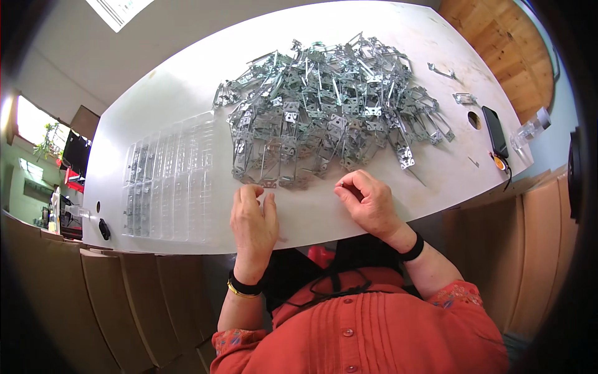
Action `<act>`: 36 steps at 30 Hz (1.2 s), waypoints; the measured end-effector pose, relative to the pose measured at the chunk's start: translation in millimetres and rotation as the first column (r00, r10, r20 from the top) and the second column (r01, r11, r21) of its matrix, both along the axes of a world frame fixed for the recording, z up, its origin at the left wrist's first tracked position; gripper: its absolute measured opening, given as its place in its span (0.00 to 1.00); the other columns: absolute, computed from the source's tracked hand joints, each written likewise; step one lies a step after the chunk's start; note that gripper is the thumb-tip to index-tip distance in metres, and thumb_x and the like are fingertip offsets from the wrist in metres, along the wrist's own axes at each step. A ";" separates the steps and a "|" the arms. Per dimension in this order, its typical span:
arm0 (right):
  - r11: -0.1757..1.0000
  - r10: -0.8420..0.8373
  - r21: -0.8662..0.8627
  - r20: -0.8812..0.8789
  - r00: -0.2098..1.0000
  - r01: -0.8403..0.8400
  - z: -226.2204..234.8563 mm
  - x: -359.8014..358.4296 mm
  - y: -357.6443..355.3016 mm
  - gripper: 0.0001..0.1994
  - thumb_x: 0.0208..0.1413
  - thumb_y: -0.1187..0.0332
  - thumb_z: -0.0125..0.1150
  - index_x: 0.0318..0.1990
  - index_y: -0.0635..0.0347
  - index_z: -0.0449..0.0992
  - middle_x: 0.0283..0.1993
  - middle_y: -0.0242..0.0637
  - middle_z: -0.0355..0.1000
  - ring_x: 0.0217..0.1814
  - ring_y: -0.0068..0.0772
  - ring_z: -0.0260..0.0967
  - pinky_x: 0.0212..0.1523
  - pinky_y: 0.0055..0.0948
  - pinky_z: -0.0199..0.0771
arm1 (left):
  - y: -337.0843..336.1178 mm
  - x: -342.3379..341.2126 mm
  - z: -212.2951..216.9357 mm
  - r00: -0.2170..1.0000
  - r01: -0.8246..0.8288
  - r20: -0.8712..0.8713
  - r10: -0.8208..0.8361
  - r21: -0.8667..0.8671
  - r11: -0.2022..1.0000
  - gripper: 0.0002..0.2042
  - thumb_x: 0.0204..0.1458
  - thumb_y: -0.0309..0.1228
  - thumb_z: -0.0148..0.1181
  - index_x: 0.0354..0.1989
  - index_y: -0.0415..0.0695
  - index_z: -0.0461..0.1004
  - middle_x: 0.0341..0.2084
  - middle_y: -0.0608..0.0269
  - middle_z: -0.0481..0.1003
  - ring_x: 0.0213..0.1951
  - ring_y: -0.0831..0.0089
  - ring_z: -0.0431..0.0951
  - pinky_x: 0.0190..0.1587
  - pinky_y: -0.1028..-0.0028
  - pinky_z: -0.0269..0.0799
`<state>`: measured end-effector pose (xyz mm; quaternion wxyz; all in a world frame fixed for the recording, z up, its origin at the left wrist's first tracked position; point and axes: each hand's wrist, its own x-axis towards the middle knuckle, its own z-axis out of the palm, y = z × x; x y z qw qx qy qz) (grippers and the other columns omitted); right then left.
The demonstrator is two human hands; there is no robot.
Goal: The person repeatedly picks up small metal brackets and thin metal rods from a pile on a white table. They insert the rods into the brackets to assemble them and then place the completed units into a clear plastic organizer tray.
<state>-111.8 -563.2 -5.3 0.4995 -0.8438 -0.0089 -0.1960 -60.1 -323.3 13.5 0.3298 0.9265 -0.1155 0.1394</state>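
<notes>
A large heap of silvery metal bracket pieces point(336, 124), with flat punched plates and thin rods, lies across the middle of the white table point(168, 81). At its near edge is my left hand point(252, 221), its fingers curved and its thumb apart from them. Those fingertips are beside a small metal plate point(268, 183) at the border of the heap; whether they touch it I cannot tell. To the right, my right hand point(370, 202) is closed in a pinch of thumb and forefinger. A tiny dark bit shows at the pinch, too small to name.
Left of the heap lies a clear plastic tray point(180, 181) with many slots; metal parts point(138, 187) fill its left columns. At the right are a phone point(494, 131), a clear bottle point(531, 129), an orange round tag point(499, 163) and two loose brackets point(464, 98).
</notes>
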 end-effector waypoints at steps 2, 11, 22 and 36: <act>1.000 0.000 -0.007 0.000 1.000 0.000 0.4 -0.2 -0.5 0.04 0.59 0.72 0.70 0.38 0.58 0.79 0.35 0.38 0.78 0.30 0.39 0.77 0.32 0.34 0.74 | -1.8 9.0 6.1 1.000 -0.013 0.012 0.013 -0.030 0.999 0.10 0.62 0.28 0.65 0.46 0.35 0.77 0.38 0.52 0.78 0.33 0.63 0.78 0.39 0.64 0.74; 1.000 0.005 -0.031 0.012 1.000 -0.005 2.4 -0.6 -1.5 0.04 0.59 0.72 0.70 0.38 0.58 0.79 0.34 0.39 0.78 0.31 0.42 0.77 0.33 0.37 0.75 | -3.5 35.6 8.0 0.996 0.005 -0.094 -0.007 -0.022 1.000 0.12 0.62 0.31 0.63 0.48 0.34 0.78 0.38 0.48 0.79 0.36 0.52 0.81 0.43 0.58 0.76; 1.000 0.002 -0.016 0.022 1.000 -0.002 0.3 -3.5 -1.7 0.04 0.59 0.72 0.70 0.38 0.58 0.79 0.35 0.39 0.78 0.32 0.43 0.78 0.33 0.37 0.76 | -3.4 37.8 4.9 0.980 0.012 -0.198 -0.030 -0.096 0.995 0.08 0.60 0.27 0.63 0.40 0.35 0.78 0.29 0.46 0.81 0.32 0.50 0.82 0.39 0.59 0.76; 1.000 0.001 -0.002 0.044 0.999 -0.001 0.7 -3.1 -0.8 0.04 0.59 0.73 0.69 0.38 0.59 0.78 0.34 0.40 0.77 0.32 0.43 0.77 0.33 0.36 0.75 | -3.8 12.1 15.5 0.988 0.086 -0.101 -0.115 -0.252 0.964 0.04 0.61 0.22 0.63 0.37 0.35 0.75 0.26 0.55 0.77 0.27 0.65 0.79 0.32 0.68 0.73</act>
